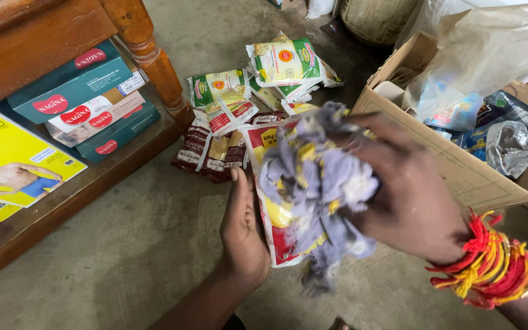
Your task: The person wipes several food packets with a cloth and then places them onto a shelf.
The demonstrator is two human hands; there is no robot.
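We held the red-and-white packet upright in our left hand, fingers wrapped behind it, while our right hand, at three o'clock, pressed a bunched grey rag against its face. The thin packet could have buckled or slipped onto the floor.

Grey concrete floor with scattered food packets, cardboard box; wooden shelf bearing flat boxes.

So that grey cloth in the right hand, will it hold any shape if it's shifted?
Probably not: the grey cloth bunches in the right hand and hangs frayed below, so it looks floppy. Likely light. It should drag, not slide, over the glossy packet the left hand holds.
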